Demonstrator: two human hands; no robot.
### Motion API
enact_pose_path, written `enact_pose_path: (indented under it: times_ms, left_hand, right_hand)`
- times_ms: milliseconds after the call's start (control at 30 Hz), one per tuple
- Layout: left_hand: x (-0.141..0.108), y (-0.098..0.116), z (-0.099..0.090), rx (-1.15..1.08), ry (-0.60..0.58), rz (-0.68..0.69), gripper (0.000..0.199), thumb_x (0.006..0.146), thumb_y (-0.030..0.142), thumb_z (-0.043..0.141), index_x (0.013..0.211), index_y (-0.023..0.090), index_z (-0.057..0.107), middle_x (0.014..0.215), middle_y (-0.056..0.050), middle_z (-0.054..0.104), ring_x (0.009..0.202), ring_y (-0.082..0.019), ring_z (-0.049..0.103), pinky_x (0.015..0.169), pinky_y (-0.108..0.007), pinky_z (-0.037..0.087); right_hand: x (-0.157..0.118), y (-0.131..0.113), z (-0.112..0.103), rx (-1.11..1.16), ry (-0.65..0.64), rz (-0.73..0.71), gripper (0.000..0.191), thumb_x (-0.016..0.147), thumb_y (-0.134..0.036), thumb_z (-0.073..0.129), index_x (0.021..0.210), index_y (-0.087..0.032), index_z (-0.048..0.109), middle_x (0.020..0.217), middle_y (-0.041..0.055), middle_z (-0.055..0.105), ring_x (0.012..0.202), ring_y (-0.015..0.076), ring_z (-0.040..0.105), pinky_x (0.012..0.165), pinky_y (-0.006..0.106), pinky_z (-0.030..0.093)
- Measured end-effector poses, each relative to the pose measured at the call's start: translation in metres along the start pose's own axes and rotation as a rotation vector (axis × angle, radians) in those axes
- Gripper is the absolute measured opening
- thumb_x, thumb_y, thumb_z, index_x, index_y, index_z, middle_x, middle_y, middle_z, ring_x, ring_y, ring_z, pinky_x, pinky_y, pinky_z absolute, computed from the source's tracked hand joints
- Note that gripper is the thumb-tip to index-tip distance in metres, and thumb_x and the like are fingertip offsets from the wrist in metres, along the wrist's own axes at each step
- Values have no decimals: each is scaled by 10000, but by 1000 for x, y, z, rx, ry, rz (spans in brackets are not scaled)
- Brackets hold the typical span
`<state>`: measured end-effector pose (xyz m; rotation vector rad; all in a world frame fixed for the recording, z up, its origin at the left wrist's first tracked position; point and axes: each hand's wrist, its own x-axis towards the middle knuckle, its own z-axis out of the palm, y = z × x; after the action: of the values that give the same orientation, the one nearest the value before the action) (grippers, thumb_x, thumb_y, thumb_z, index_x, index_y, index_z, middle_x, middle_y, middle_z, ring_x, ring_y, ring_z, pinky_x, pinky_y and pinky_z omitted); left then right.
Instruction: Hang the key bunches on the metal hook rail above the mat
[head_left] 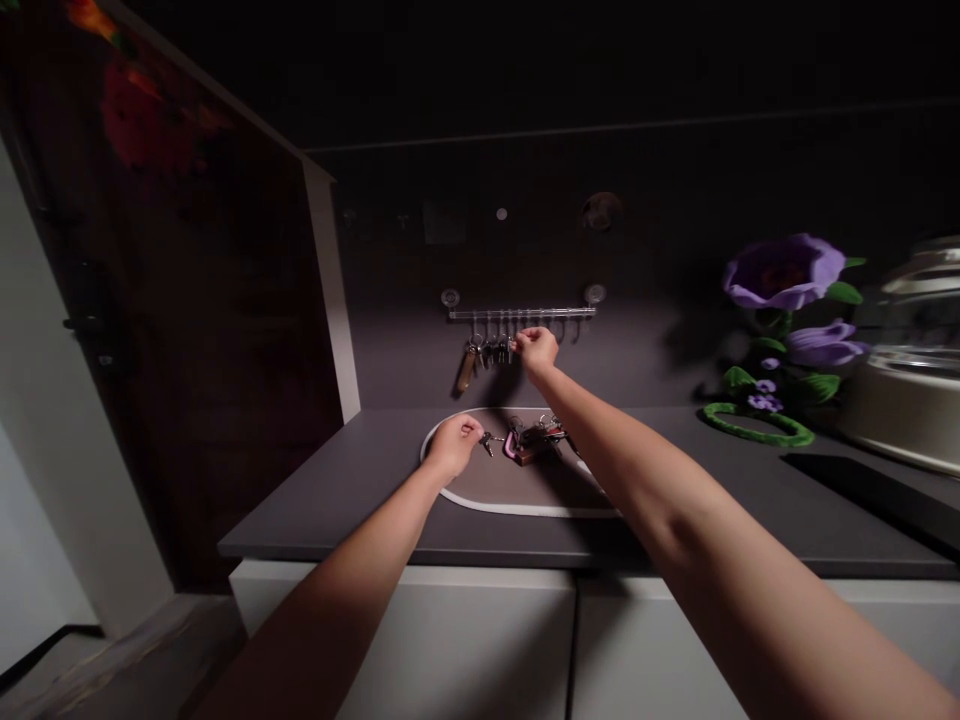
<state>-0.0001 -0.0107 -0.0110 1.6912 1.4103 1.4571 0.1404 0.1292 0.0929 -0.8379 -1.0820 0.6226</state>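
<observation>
In the head view, the left hand (pixel 452 447) is over the left part of an oval mat (pixel 487 492) with a pale rim, its thumb and finger pinched narrow on a small bunch of keys (pixel 488 443). The right hand (pixel 538 352) is raised higher, in front of a clear rail (pixel 523 314) on the dark wall (pixel 660 340). Its fingertips are drawn close together beside the hanging keys (pixel 493 350); whether they grip one of them cannot be told. These keys hang in a row from the left and middle hooks of the rail, with a brown tag (pixel 466 370) at the left end, while hooks farther right carry nothing visible. On the mat, right of the left hand and partly behind the right forearm, lies a pile of more keys (pixel 551 433) with a pink clip (pixel 511 445) and a reddish-brown piece (pixel 531 457). The mat rests on a dark counter (pixel 337 490) above white cabinets (pixel 480 630). Toward the right end stand purple flowers (pixel 784 275) with green leaves, a green ring (pixel 757 436) at their foot, near a cream container (pixel 900 410) with a clear upper part. A dark door (pixel 225 330) is at the left.
</observation>
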Motion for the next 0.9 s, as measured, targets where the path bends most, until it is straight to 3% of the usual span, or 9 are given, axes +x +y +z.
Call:
enact_pose_path:
  times_ms: [533, 700, 900]
  left_hand:
    - [5, -12, 1, -15, 37, 1, 34, 687, 146, 567, 659, 157, 581, 583, 17, 550, 581, -103, 494, 604, -220, 385]
    - [5, -10, 0, -61, 53, -30, 47, 652, 147, 623, 671, 152, 581, 585, 23, 542, 576, -91, 491, 608, -213, 393]
    - [4, -4, -1, -75, 79, -88, 135, 596, 92, 682, 642, 153, 571, 597, 20, 547, 585, -87, 499, 634, -214, 404]
  right_hand:
    - [-21, 1, -13, 38, -64, 56, 84, 669, -87, 517, 666, -165, 485, 587, -38, 536, 501, 77, 555, 610, 247, 509]
    - [-46, -8, -23, 61, -182, 108, 83, 666, -96, 539, 665, -163, 489, 550, -41, 522, 474, 69, 522, 551, 224, 484]
    - [-82, -9, -45, -96, -358, 89, 59, 667, -156, 571, 718, -155, 542, 625, -8, 594, 528, 79, 538, 540, 210, 445]
